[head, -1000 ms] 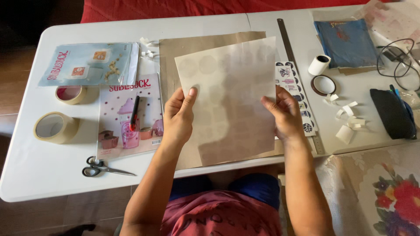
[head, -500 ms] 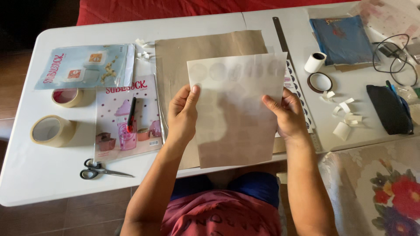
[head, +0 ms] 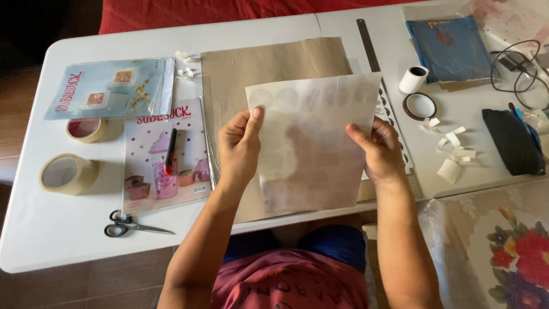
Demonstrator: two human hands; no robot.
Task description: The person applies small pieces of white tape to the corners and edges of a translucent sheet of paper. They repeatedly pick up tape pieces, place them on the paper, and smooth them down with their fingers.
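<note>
You hold the translucent sheet (head: 311,143) above the near edge of the white tabletop (head: 51,223), your left hand (head: 240,146) pinching its left edge with thumb on top, your right hand (head: 380,150) gripping its right edge, fingers behind the paper. Faint round shapes show through it but are too pale to make out, and it covers part of the brown paper (head: 269,66) and the metal ruler (head: 369,46) beneath; scissors (head: 134,226) lie near the front-left corner, tape rolls (head: 66,171) by the left edge, wooden floor below
</note>
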